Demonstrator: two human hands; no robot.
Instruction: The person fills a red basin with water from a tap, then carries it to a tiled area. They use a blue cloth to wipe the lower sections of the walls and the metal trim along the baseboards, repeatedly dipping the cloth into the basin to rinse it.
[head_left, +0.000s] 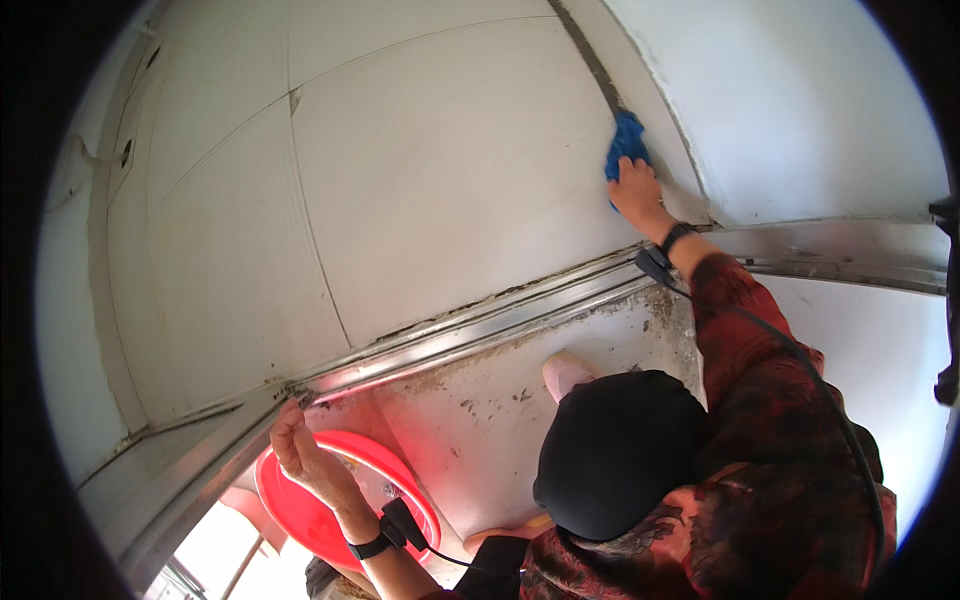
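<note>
My right hand (636, 191) presses a crumpled blue cloth (628, 141) onto the white tiled floor (450, 165), near its right edge. From the cloth a dark grey strip (589, 56) runs away along the floor beside the wall. My left hand (319, 465) is raised beside the metal door frame (217, 457), fingers somewhat bent and nothing in them; whether it touches the frame is unclear. Below and behind it stands a red plastic basin (300, 517), its contents partly hidden. A metal sliding-door track (480, 322) crosses between my hands.
My black-clad knee (622, 454) and pink shoe (568, 375) are on the near side of the track, where the floor (480, 420) has dirt marks. A black cable (795, 349) follows my right sleeve from a wrist device. White walls (787, 112) border the floor.
</note>
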